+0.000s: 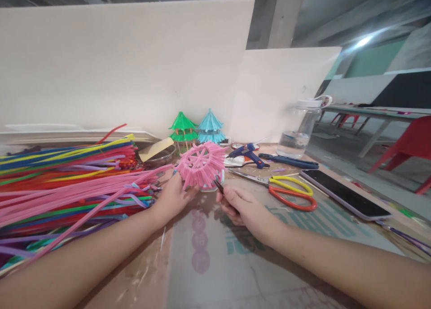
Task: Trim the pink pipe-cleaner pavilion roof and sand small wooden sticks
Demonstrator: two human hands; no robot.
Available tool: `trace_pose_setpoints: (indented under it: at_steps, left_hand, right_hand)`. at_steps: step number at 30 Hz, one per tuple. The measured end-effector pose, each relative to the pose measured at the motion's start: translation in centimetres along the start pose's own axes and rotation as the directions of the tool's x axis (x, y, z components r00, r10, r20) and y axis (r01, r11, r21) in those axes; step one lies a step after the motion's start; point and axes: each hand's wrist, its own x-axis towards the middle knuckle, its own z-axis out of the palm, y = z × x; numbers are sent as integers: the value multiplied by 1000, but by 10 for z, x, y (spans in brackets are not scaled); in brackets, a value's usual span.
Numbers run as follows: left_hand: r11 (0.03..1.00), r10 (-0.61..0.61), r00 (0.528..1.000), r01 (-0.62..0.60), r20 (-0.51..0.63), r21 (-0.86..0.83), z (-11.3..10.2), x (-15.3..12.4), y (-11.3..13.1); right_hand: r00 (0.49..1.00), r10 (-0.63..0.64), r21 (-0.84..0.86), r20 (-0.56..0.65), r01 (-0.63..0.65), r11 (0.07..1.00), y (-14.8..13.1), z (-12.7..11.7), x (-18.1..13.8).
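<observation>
My left hand (174,196) is closed on the lower left edge of a pink pipe-cleaner piece (203,163), a round, spoked frame with short strips hanging around its rim. Its fingertips are partly hidden behind the strips. In my right hand (239,206) is a pair of dark tweezers (219,186), their tip touching or very close to the piece's lower right edge. Behind the pink piece stand a green pipe-cleaner pavilion (182,127) and a light blue one (210,125), each with tiered roofs.
Bundled coloured pipe cleaners (84,179) fill the left side. Scissors (283,190) with yellow and red handles, a blue glue gun (251,154), a dark blue cutter-like tool (289,161), a phone (343,194) and a water bottle (298,129) lie or stand right. White boards (128,67) rise behind.
</observation>
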Motion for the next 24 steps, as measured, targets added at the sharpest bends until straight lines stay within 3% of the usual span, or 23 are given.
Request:
trace_pose_setpoints:
  at_steps: [16, 24]
  left_hand:
    - [999, 15, 1000, -15, 2, -33, 0, 0, 2]
    - [996, -34, 999, 33, -3, -78, 0, 1, 4]
  right_hand:
    - [996, 30, 11, 87, -31, 999, 2, 0, 0]
    - [999, -27, 20, 18, 26, 999, 1, -2, 2]
